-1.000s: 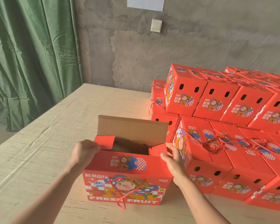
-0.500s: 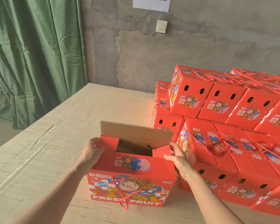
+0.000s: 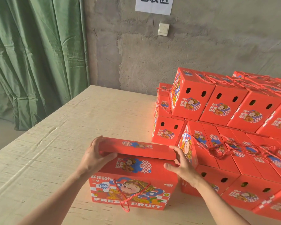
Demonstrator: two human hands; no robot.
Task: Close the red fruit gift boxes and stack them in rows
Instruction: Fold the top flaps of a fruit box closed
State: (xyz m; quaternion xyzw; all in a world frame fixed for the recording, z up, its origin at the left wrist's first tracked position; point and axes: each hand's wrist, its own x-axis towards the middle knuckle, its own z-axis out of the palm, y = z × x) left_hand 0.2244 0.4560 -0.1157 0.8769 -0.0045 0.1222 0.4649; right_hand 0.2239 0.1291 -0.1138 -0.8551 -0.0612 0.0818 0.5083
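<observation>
Nearest the camera, a red gift box [image 3: 133, 184] stands upright on the pale wooden table [image 3: 55, 151], its printed "FRESH FRUIT" front facing the person and a red rope handle [image 3: 125, 198] hanging loose down that face. The left hand [image 3: 94, 157] grips the left end of the far lid flap [image 3: 136, 148], fingers curled over it and thumb on the near side. The right hand [image 3: 182, 166] holds the flap's right end, fingers along the corner and thumb stretched across the near top panel. The flap lies almost flat, its edge just above that panel. Just beside the box, to the right, closed red boxes [image 3: 234, 119] sit stacked in rows, two layers high. Beyond them rise a green curtain [image 3: 36, 59] and a bare concrete wall [image 3: 201, 46] with a light switch [image 3: 163, 29] and a paper sign [image 3: 153, 4]
</observation>
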